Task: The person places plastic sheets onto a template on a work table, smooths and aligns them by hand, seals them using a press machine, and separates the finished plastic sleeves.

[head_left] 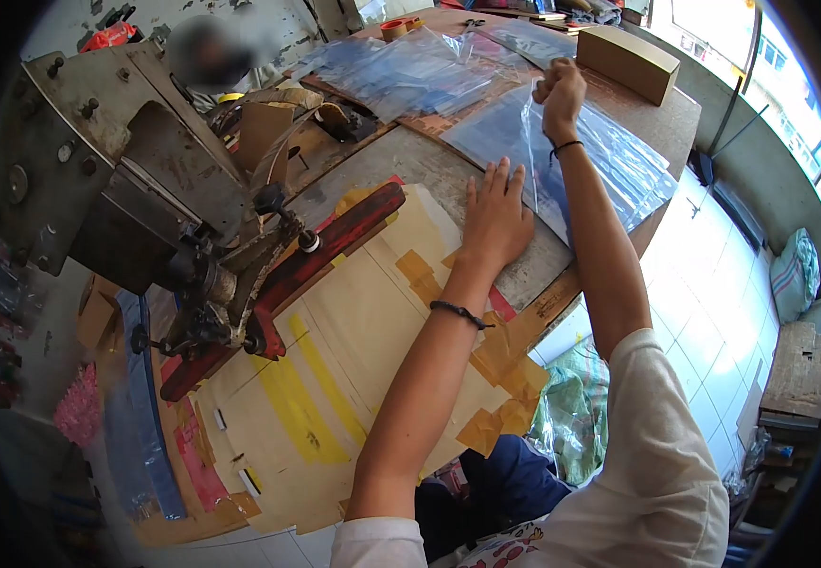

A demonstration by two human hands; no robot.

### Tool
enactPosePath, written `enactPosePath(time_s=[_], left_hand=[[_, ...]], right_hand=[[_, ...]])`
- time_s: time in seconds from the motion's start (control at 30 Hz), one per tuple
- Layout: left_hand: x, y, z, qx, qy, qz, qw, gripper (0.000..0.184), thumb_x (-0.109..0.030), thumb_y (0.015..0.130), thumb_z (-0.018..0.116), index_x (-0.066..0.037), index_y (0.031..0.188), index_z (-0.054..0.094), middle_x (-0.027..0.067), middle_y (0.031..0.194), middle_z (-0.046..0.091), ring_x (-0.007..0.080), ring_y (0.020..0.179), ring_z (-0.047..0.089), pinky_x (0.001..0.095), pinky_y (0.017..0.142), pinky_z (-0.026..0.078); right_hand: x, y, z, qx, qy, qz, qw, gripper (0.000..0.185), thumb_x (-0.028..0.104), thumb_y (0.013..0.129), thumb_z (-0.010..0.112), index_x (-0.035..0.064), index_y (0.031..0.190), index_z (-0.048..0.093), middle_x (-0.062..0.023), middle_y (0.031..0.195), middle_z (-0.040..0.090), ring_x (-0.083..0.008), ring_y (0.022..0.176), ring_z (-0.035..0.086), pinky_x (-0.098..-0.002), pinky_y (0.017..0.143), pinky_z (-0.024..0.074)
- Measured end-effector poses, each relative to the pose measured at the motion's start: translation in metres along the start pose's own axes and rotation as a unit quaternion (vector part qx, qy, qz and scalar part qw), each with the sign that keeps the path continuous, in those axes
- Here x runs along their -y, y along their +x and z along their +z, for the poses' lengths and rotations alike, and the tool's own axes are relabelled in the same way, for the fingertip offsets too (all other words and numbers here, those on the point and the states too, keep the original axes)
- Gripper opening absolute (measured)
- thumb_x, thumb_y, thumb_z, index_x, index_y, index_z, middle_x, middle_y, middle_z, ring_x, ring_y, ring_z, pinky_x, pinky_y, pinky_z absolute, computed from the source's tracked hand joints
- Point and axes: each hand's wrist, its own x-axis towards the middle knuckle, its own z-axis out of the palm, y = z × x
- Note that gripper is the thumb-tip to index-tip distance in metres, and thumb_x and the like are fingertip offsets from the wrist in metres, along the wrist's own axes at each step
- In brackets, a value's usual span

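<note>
My left hand [500, 216] lies flat with its fingers stretched out, on the grey work plate beside a stack of clear plastic sheets [609, 175]. Above the far part of that stack, my right hand [563, 97] is closed in a fist. Whatever its fingers may hold is hidden, though the plastic just below it looks creased. Left of my left forearm is a press machine [211, 275] with a long red bar [372, 212] over a tan board [353, 312]. Yellow and brown tape patches mark the board.
More clear plastic sheets [410, 71] lie at the back, near a cardboard box [628, 62] and a tape roll [394, 29]. A person [210, 57] is behind the machine. A green sack [571, 407] stands below the table edge; blue plastic [150, 407] hangs at left.
</note>
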Motion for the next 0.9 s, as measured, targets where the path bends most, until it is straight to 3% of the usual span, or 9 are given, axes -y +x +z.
enactPosePath(time_s=[0.13, 0.33, 0.43, 0.53, 0.7, 0.77, 0.8, 0.87, 0.9], left_hand=[[-0.007, -0.002, -0.001, 0.014, 0.007, -0.012, 1.000, 0.064, -0.024, 0.093, 0.046, -0.009, 0.155, 0.040, 0.0175, 0.163, 0.032, 0.0332, 0.152, 0.026, 0.0546, 0.123, 0.018], [-0.008, -0.001, -0.004, 0.018, 0.033, -0.019, 0.999, 0.063, -0.025, 0.094, 0.046, -0.012, 0.156, 0.040, 0.0158, 0.163, 0.032, 0.0319, 0.152, 0.026, 0.0530, 0.123, 0.020], [-0.005, -0.002, 0.000, -0.004, 0.034, -0.014, 0.999, 0.062, -0.025, 0.093, 0.049, -0.012, 0.153, 0.043, 0.0167, 0.161, 0.035, 0.0319, 0.151, 0.027, 0.0536, 0.121, 0.022], [-0.005, -0.003, 0.001, -0.053, 0.019, 0.007, 0.998, 0.059, -0.022, 0.090, 0.055, -0.009, 0.147, 0.050, 0.0188, 0.156, 0.042, 0.0323, 0.147, 0.035, 0.0576, 0.117, 0.028], [-0.036, -0.021, -0.025, -0.208, -0.091, 0.083, 0.970, 0.036, -0.013, 0.086, 0.063, -0.006, 0.120, 0.068, 0.0154, 0.110, 0.069, 0.0323, 0.107, 0.064, 0.0480, 0.095, 0.044], [-0.063, -0.054, -0.070, -0.006, -0.408, 0.029, 0.913, 0.056, -0.050, 0.108, 0.042, -0.005, 0.133, 0.063, 0.0127, 0.117, 0.070, 0.0229, 0.103, 0.068, 0.0375, 0.083, 0.052], [-0.079, -0.088, -0.105, 0.086, -0.476, 0.044, 0.874, 0.081, -0.069, 0.104, 0.024, -0.004, 0.137, 0.059, 0.0100, 0.115, 0.070, 0.0191, 0.104, 0.067, 0.0362, 0.089, 0.051], [-0.095, -0.170, -0.134, 0.096, -0.673, 0.089, 0.728, 0.098, -0.080, 0.097, 0.021, -0.001, 0.147, 0.049, 0.0153, 0.123, 0.066, 0.0240, 0.102, 0.068, 0.0367, 0.092, 0.053], [-0.098, -0.216, -0.144, 0.069, -0.663, 0.115, 0.737, 0.104, -0.084, 0.093, 0.024, -0.001, 0.153, 0.040, 0.0147, 0.129, 0.063, 0.0247, 0.110, 0.066, 0.0384, 0.095, 0.053]], right_hand=[[0.065, 0.008, -0.002, -0.113, 0.146, -0.107, 0.977, 0.022, 0.021, 0.091, 0.044, 0.0142, 0.071, 0.040, 0.0034, 0.057, 0.029, -0.0120, 0.046, 0.021, -0.0313, 0.045, 0.0245], [0.251, 0.043, -0.062, -0.183, 0.134, -0.343, 0.911, 0.030, 0.026, 0.089, 0.043, 0.0093, 0.074, 0.064, -0.0060, 0.068, 0.060, -0.0238, 0.060, 0.058, -0.0402, 0.068, 0.0568], [0.347, 0.012, -0.042, -0.151, 0.040, -0.464, 0.872, 0.032, 0.029, 0.093, 0.044, 0.0083, 0.078, 0.062, -0.0038, 0.066, 0.054, -0.0188, 0.055, 0.049, -0.0360, 0.060, 0.0461], [0.406, -0.035, 0.006, -0.046, -0.063, -0.527, 0.846, 0.033, 0.032, 0.097, 0.044, 0.0074, 0.081, 0.059, -0.0016, 0.063, 0.049, -0.0138, 0.051, 0.040, -0.0318, 0.052, 0.0354], [0.411, -0.146, 0.095, 0.212, -0.219, -0.476, 0.825, 0.038, 0.038, 0.104, 0.045, 0.0058, 0.086, 0.056, 0.0021, 0.060, 0.040, -0.0054, 0.044, 0.026, -0.0247, 0.038, 0.0176], [0.368, -0.212, 0.107, 0.272, -0.352, -0.389, 0.807, 0.024, 0.026, 0.098, 0.049, 0.0048, 0.094, 0.058, -0.0022, 0.072, 0.048, -0.0133, 0.057, 0.042, -0.0284, 0.052, 0.0342], [0.347, -0.225, 0.091, 0.376, -0.379, -0.336, 0.776, 0.017, 0.011, 0.095, 0.050, 0.0018, 0.103, 0.061, -0.0070, 0.087, 0.059, -0.0192, 0.072, 0.054, -0.0308, 0.066, 0.0436], [0.319, -0.262, 0.085, 0.533, -0.415, -0.251, 0.693, 0.024, -0.002, 0.090, 0.056, 0.0001, 0.114, 0.061, -0.0152, 0.103, 0.067, -0.0256, 0.085, 0.067, -0.0356, 0.075, 0.0532], [0.301, -0.282, 0.090, 0.564, -0.384, -0.252, 0.686, 0.022, 0.000, 0.092, 0.058, 0.0001, 0.114, 0.060, -0.0152, 0.101, 0.067, -0.0269, 0.084, 0.067, -0.0370, 0.073, 0.0534]])
